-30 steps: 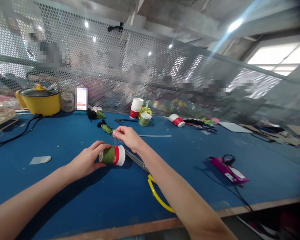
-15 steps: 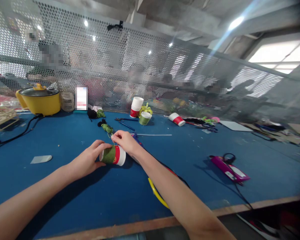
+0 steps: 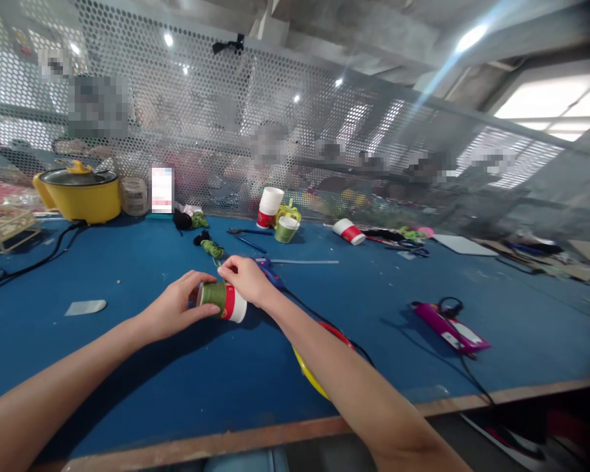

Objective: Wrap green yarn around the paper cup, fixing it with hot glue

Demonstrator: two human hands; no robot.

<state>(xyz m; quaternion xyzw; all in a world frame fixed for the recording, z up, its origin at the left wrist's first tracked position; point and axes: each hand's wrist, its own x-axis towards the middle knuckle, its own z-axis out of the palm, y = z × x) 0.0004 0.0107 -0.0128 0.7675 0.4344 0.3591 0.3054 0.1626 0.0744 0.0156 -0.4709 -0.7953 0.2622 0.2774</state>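
A paper cup [image 3: 230, 302], white and red with green yarn wound round one end, lies on its side above the blue table. My left hand [image 3: 183, 303] is closed round the green end, thumb in front and fingers behind. My right hand [image 3: 242, 276] pinches the green yarn just above the cup's far side. From there the strand runs to a small green yarn skein [image 3: 212, 248] with a black piece at its end. A blue glue gun [image 3: 269, 271] lies just beyond my right hand, partly hidden by it.
Pliers [image 3: 248, 238], stacked cups [image 3: 268, 207] and a green-wrapped cup [image 3: 286, 229] stand or lie farther back. A yellow pot [image 3: 84, 195] and a lit phone [image 3: 162, 190] are at the back left. A purple power strip [image 3: 450, 328] lies right. Perforated metal screens the back.
My left thumb has moved from below the cup up onto its front. The cup has turned slightly in my hand. My right hand stays pinched on the yarn.
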